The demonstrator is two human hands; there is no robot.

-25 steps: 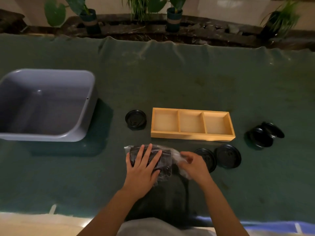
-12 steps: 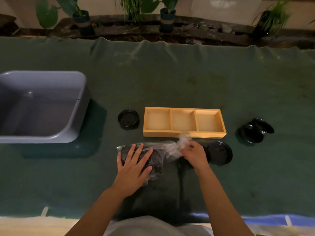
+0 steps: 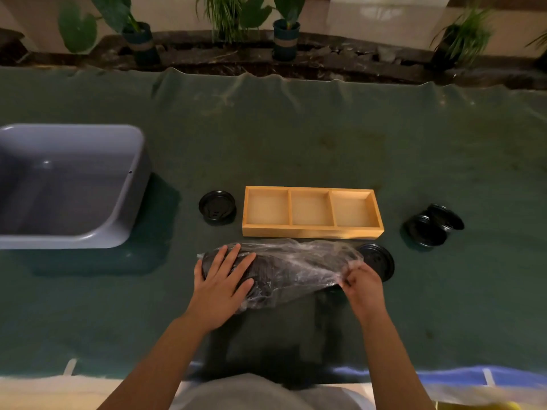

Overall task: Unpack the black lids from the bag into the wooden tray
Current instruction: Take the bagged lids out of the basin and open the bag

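Stretched further right, bag (image 3: 296,267) pinched by right hand (image 3: 362,284), left hand (image 3: 220,279) flat atop, loose lid (image 3: 380,260) behind, tray (image 3: 310,232) beyond.

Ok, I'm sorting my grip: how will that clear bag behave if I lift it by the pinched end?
The clear bag looks thin and crinkled, so probably floppy. The right hand stretches its end taut while the left hand pins the dark stack, so lifting may let lids slide out.
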